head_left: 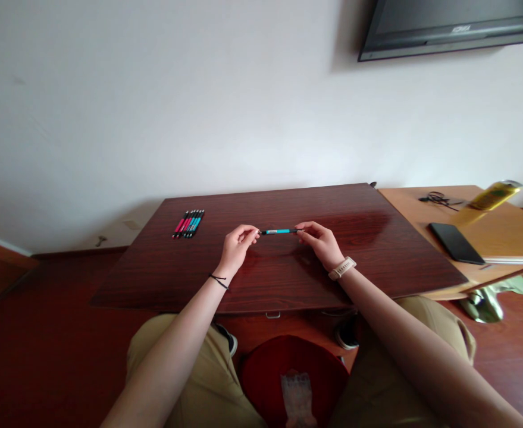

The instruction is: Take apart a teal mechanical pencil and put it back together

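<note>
A pen with a light-blue barrel and black ends (279,231) is stretched level between my two hands, over the middle of the dark wooden table (270,273). My left hand (238,242) pinches its left end between thumb and fingertips. At the other end, my right hand (319,239) pinches the tip the same way. My fingers cover both ends of the pen. To the left on the table lies a row of several pens (188,224), side by side and slanted, some pink and some light blue, all with black ends.
A lighter wooden cabinet (506,232) adjoins the table on the right. On it are a black phone (455,242), a black cable (439,199) and a yellow can (495,195). A red stool (261,374) with a clear plastic bag (297,395) is between my legs. A television (457,30) hangs above.
</note>
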The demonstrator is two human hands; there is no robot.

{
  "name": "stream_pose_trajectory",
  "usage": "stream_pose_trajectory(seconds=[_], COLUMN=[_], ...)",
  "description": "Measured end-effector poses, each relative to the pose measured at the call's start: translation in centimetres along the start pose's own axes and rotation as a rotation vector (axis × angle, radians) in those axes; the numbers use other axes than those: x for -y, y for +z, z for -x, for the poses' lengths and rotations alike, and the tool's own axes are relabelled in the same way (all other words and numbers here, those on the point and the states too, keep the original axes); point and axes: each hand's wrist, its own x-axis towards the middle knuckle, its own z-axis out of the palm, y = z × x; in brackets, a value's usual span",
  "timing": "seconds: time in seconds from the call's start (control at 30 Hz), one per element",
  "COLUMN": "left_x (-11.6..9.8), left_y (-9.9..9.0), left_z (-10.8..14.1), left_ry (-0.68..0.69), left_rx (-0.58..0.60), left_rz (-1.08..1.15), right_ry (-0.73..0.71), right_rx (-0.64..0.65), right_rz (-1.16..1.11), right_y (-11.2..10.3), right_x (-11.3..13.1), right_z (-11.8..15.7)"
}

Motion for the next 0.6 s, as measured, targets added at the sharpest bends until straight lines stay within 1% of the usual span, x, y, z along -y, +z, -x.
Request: stream_pose_trajectory(seconds=[0.27, 0.43, 0.6], left_x=[-0.02, 0.02, 0.00], left_y=[0.01, 0.00, -0.05], left_z=[0.01, 0.00, -0.02], left_ry=[0.005, 0.000, 0.002], left_rx=[0.014, 0.010, 0.007], left_rz=[-0.008, -0.012, -0.016], right_ry=[0.007, 0.036, 0.040], right_rx=[0.014, 0.025, 0.042], right_rz=[0.005, -0.014, 0.033], right_y=[0.01, -0.09, -0.09], right_x=[0.02, -0.40, -0.43], right_z=[0.02, -0.01, 0.06])
